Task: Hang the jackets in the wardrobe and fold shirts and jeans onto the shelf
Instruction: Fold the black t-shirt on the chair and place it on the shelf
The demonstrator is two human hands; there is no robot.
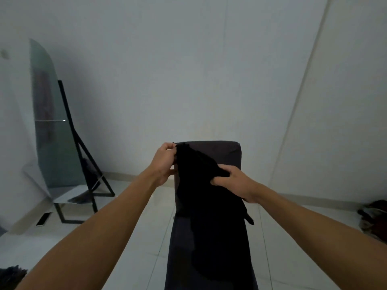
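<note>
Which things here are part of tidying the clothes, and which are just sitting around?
Part of the job:
- black garment, held up over the chair
- left hand, pinching its top edge
- right hand, gripping it lower down
- heap of clothes on the floor, probably

Just sitting around:
- dark chair
- standing mirror
- dark fabric at the bottom corner, unclear

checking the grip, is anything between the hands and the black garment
Nothing visible. The left hand pinches the black garment's top edge and the right hand grips it lower down, both in direct contact, above the dark chair.
</note>
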